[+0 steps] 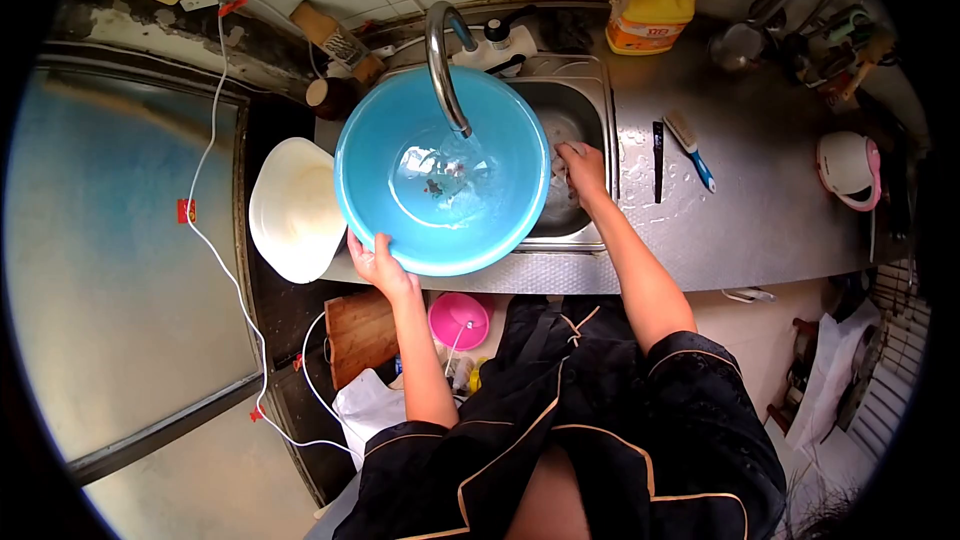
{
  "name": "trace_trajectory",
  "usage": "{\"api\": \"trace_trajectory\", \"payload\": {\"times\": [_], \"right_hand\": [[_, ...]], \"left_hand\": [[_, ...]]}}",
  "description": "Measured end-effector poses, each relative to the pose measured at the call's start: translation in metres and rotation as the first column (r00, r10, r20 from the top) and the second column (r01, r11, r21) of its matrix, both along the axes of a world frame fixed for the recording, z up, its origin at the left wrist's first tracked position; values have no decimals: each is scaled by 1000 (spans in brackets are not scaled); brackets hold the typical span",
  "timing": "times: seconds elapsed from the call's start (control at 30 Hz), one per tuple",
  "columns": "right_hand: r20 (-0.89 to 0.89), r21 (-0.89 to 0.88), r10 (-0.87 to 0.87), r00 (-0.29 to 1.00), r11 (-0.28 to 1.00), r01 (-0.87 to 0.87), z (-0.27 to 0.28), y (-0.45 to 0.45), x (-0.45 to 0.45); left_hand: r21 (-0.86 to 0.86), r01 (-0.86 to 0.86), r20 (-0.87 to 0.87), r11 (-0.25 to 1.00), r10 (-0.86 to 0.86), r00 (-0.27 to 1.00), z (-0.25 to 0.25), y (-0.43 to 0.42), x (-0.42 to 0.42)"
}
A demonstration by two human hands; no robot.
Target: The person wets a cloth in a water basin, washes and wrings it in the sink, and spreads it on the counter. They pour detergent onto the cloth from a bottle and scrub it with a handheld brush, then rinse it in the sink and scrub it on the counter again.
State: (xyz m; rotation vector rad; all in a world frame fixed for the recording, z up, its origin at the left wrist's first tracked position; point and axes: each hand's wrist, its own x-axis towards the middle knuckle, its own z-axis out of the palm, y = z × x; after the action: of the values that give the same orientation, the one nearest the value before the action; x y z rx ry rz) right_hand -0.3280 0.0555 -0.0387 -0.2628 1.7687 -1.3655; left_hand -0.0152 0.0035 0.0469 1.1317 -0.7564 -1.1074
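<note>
A large light-blue basin (385, 155) sits under the curved metal faucet (440, 60), over the left part of the sink. Shallow water and some small dark bits lie on its bottom. My left hand (380, 268) grips the basin's near left rim, with the thumb on top and the other fingers partly hidden by the basin. To the right, my right hand (584, 170) is closed over the steel sink (570, 112). A pale, wet, crumpled thing shows at its fingertips; its kind is unclear.
Left of the basin is a white tub (297, 210). On the steel counter lie a blue-handled brush (690, 148) and a dark narrow tool (658, 162). A yellow jug (652, 20) stands behind. A pink bowl (458, 320) is below the counter's edge. A white cord (213, 230) hangs at the left.
</note>
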Motion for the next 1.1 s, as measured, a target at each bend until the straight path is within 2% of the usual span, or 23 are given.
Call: {"api": "trace_trajectory", "payload": {"times": [0.2, 0.27, 0.33, 0.37, 0.4, 0.43, 0.47, 0.5, 0.57, 0.6, 0.63, 0.7, 0.77, 0.83, 0.87, 0.9, 0.97, 1.0, 1.03, 1.07, 1.1], "right_hand": [[55, 14, -3, 998, 1000, 3, -11, -2, -1], [62, 97, -8, 998, 995, 2, -19, -2, -1], [102, 76, 23, 994, 997, -31, -8, 1, 2], [140, 54, 56, 989, 996, -65, -2, 2, 4], [139, 54, 54, 989, 997, -62, -5, 3, 7], [92, 51, 98, 991, 993, -103, -10, 3, 11], [44, 49, 142, 989, 988, -144, -14, 3, 14], [43, 49, 141, 989, 989, -143, -16, 5, 18], [-86, 166, 351, 933, 928, -334, -17, 10, 25], [-137, 197, 393, 909, 910, -364, -13, 11, 29], [-138, 197, 389, 911, 912, -359, -9, 12, 32], [-75, 227, 484, 872, 860, -458, -5, 13, 35], [-183, 236, 528, 830, 843, -484, -26, 12, 38], [-96, 217, 537, 838, 833, -509, -23, 13, 41], [-97, 217, 533, 841, 835, -505, -25, 13, 42], [-124, 212, 519, 846, 846, -488, -31, 13, 44], [-151, 206, 505, 850, 857, -473, -42, 13, 46], [-234, 209, 507, 829, 859, -467, -44, 13, 47], [-316, 209, 507, 802, 862, -462, -45, 13, 49], [-318, 206, 508, 801, 861, -465, -46, 13, 50], [-364, 216, 533, 764, 846, -487, -42, 15, 52]], "left_hand": [[-22, -41, -10, 999, 41, 999, 17, -2, -9], [-26, -69, 20, 997, 69, 997, 30, -1, -13], [-140, -73, 190, 987, 99, 977, 59, 3, -25], [-140, -71, 189, 988, 97, 977, 67, 4, -27], [-207, -2, 307, 978, 67, 950, 75, 5, -28], [-264, 74, 420, 962, 45, 906, 83, 6, -31], [-275, 77, 503, 958, 75, 861, 90, 9, -35], [-275, 78, 502, 958, 74, 862, 97, 11, -37], [-311, 149, 834, 939, 194, 517, 104, 14, -37], [-418, 192, 853, 888, 312, 418, 105, 10, -37], [-419, 196, 853, 887, 310, 420, 108, 9, -36], [-388, 249, 877, 887, 273, 396, 118, 14, -32], [-348, 240, 874, 906, 221, 433, 121, 16, -26], [-432, 182, 822, 883, 302, 482, 131, 16, -26], [-462, 157, 816, 873, 349, 461, 132, 15, -21], [-455, 125, 794, 882, 339, 504, 135, 15, -19], [-460, 106, 787, 882, 349, 509, 145, 19, -19], [-461, 104, 786, 881, 351, 509, 147, 20, -17], [-479, 148, 822, 866, 382, 423, 149, 20, -14], [-492, 192, 847, 849, 415, 333, 150, 20, -11], [-495, 190, 845, 848, 419, 332, 152, 20, -9]]}}
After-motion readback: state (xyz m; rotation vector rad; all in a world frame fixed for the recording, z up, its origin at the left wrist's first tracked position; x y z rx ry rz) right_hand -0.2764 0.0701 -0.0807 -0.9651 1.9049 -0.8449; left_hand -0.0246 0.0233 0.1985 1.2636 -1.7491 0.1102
